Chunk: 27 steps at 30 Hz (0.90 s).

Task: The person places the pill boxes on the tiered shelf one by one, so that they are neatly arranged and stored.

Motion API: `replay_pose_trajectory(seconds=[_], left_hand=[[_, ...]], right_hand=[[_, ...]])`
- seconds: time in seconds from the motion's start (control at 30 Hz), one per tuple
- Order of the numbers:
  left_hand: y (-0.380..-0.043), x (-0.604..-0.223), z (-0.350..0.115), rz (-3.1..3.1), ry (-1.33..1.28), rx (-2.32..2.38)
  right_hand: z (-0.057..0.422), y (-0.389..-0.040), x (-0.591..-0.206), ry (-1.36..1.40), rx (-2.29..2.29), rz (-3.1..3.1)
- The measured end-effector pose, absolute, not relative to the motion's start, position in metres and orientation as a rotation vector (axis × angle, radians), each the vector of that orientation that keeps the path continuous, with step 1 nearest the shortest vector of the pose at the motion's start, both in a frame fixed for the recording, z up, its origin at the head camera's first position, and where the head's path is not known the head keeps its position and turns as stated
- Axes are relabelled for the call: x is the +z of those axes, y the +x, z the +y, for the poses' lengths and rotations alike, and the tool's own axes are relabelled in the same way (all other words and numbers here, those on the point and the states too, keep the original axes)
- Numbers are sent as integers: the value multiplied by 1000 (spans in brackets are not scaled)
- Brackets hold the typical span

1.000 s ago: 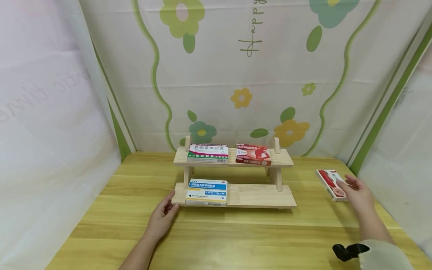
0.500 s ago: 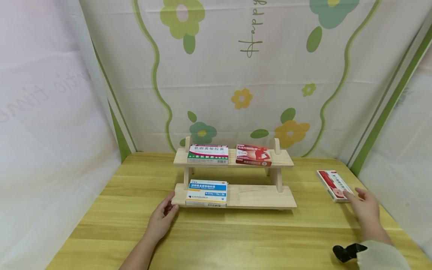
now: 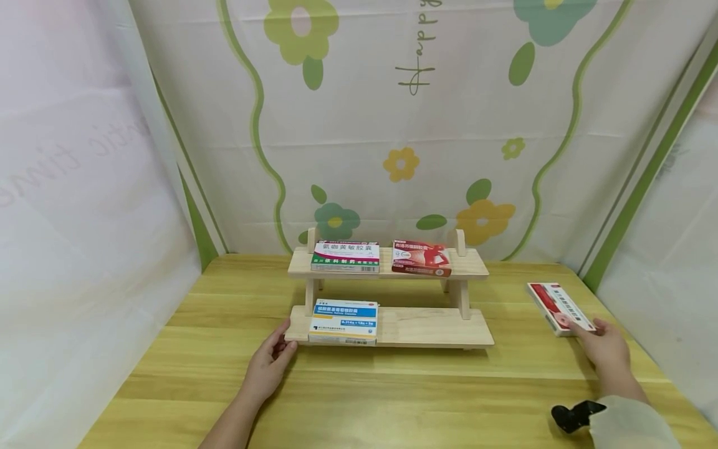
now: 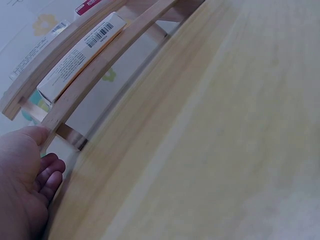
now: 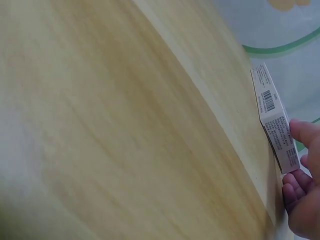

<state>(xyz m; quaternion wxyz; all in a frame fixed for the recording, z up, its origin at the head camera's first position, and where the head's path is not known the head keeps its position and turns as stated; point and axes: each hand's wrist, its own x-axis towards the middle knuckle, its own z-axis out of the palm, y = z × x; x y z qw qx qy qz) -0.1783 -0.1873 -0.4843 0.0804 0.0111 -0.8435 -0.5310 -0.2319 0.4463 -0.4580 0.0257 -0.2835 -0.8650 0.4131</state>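
Observation:
A two-tier wooden display rack (image 3: 432, 325) stands on the table. My left hand (image 3: 270, 365) holds the left end of its lower shelf, thumb on top and fingers curled below, as the left wrist view shows. Beside that hand, a blue-and-white medicine box (image 3: 344, 321) lies on the lower shelf. At the right, my right hand (image 3: 606, 349) pinches the near end of a red-and-white medicine box (image 3: 555, 305) with thumb on top. In the right wrist view the fingers (image 5: 296, 186) touch the bottom corner of this box. Whether it is lifted, I cannot tell.
On the upper shelf lie a white, green and magenta medicine box (image 3: 344, 255) and a red medicine box (image 3: 421, 257). A flowered curtain (image 3: 359, 125) hangs behind the table (image 3: 392, 399), with white cloth (image 3: 84, 218) at both sides.
My right hand has shifted toward the near right end of the red-and-white medicine box, showing more of its top. The box has barely moved. My left hand stays on the rack.

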Motion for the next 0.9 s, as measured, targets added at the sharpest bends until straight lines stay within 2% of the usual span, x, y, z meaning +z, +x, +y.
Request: replay_pose_trajectory(seconds=[0.9], left_hand=[[-178,-484,-187,-2521,29,-1590]], right_hand=[[439,-235,-459,-938,1380,-2522]])
